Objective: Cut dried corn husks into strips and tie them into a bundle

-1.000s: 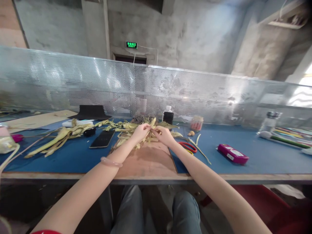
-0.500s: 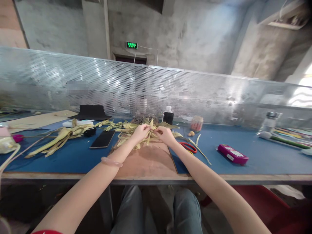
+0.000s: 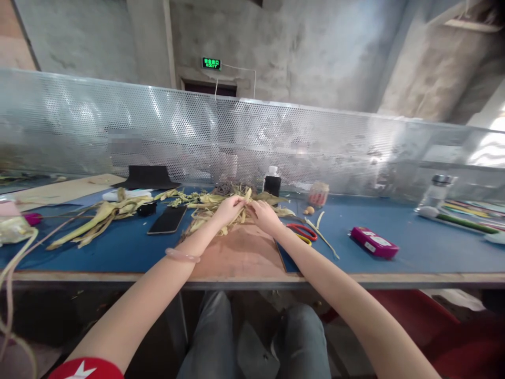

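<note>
At the middle of the table my left hand (image 3: 232,208) is closed, with thumb and finger pinching a pale yellow dried leaf (image 3: 248,194) that sticks up between the hands. My right hand (image 3: 265,216) meets it from the other side, its bent fingertips on the same leaf piece; the exact grip is small and partly hidden. Under and around both hands lies a loose heap of dried leaves (image 3: 201,220), on a brown board (image 3: 240,250). Red-handled scissors (image 3: 303,231) lie close to my right forearm.
A black phone (image 3: 168,220) and a bundle of dried stalks (image 3: 102,216) lie to the left. Behind the heap stands a dark bottle (image 3: 272,183), with a jar (image 3: 318,195) beside it. A magenta box (image 3: 374,242) and a glass flask (image 3: 437,193) are on the right. A perforated metal screen (image 3: 335,147) closes the back.
My hands stay together at the leaf, and the right fingers have shifted slightly, looking a little straighter. The whole view has tilted down a little.
</note>
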`<action>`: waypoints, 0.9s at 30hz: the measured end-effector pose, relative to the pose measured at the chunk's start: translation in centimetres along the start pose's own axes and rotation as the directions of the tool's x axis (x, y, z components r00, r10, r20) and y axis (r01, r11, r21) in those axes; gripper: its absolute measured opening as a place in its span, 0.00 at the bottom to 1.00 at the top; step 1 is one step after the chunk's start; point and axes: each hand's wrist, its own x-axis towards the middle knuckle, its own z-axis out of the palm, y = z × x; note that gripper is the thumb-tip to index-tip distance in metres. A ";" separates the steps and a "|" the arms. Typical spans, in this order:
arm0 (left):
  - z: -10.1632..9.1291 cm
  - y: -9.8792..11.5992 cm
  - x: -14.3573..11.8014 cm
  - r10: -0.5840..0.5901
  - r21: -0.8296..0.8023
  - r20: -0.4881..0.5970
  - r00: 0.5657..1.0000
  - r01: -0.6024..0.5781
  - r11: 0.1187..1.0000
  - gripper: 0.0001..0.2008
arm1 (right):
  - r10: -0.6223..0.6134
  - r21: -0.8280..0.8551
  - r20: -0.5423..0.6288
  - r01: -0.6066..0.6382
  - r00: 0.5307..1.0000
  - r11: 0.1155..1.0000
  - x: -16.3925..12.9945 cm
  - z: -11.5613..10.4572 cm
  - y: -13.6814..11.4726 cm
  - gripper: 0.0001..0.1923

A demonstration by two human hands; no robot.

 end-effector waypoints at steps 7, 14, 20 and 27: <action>0.0 0.0 0.0 0.048 0.024 0.024 0.999 -0.049 0.999 0.14 | 0.021 -0.036 0.049 -0.020 0.999 0.999 0.2 0.2 1.1 0.09; 0.1 0.0 0.1 0.021 0.065 0.036 0.999 -0.023 0.998 0.11 | 0.034 -0.004 0.052 -0.033 0.998 0.999 0.1 -0.1 1.5 0.11; 0.3 -0.4 0.3 0.007 0.055 0.026 1.000 -0.008 0.998 0.11 | 0.032 0.087 0.045 -0.035 0.999 0.996 0.0 -0.3 1.3 0.11; -0.3 -1.2 0.3 -0.022 0.010 0.005 1.000 0.022 1.000 0.10 | 0.065 0.175 0.073 -0.077 0.995 0.982 2.4 -0.2 0.1 0.09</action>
